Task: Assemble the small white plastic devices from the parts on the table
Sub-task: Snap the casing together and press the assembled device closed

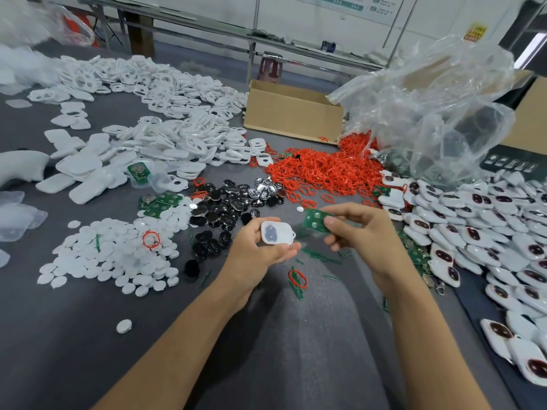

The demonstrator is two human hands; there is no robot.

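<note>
Over the near middle of the tabletop (74,335), your left hand (260,250) holds one white shell (277,232), fingers curled round its edges, a grey patch on its upturned face. Your right hand (361,229) pinches one green circuit board (316,221) between thumb and fingertips, just beside the shell and apart from it; your thumb hides the board's right end.

One stray white disc (124,326) lies alone toward the near left. One red ring (298,278) lies between your forearms. The heaps are too dense to count:
- round white discs (118,255) at the left
- black parts (219,214) in the middle
- red rings (322,170) beyond them
- white casings (165,93) toward the far left
- assembled devices (488,226) along the right edge, cut off by the frame

One cardboard box (293,110) stands at the far edge. One crumpled plastic bag (438,108) beside it blurs whatever it holds.
</note>
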